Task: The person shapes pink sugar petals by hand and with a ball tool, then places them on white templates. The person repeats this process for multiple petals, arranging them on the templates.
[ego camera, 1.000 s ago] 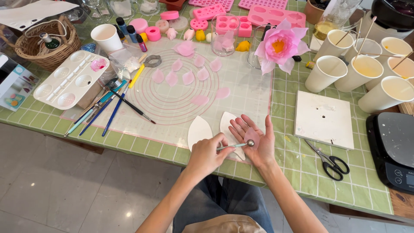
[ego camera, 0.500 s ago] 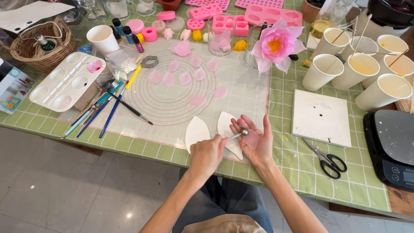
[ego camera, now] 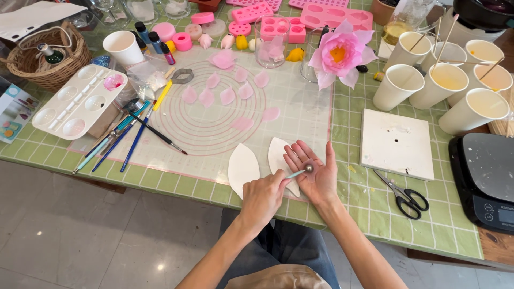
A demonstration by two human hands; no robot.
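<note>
My right hand (ego camera: 315, 172) lies palm up over the near edge of the silicone mat (ego camera: 300, 101), fingers spread. A thin pink petal (ego camera: 316, 176) seems to rest on the palm. My left hand (ego camera: 262, 197) grips a ball-tipped modelling tool (ego camera: 297, 173), and its metal ball presses into that palm. Two white leaf-shaped pieces (ego camera: 243, 169) lie on the mat, one of them partly under my right hand. Loose pink petals (ego camera: 227, 95) are scattered in the mat's middle.
Brushes (ego camera: 134, 136) and a paint palette (ego camera: 77, 101) lie at left by a wicker basket (ego camera: 51, 59). A pink flower (ego camera: 340, 53), pink moulds (ego camera: 278, 27) and paper cups (ego camera: 444, 83) stand behind. A white tile (ego camera: 396, 144), scissors (ego camera: 404, 195) and a scale (ego camera: 490, 179) are at right.
The ball tip has shifted slightly across my right palm in small strokes. Both hands stay in the same spot at the mat's near edge.
</note>
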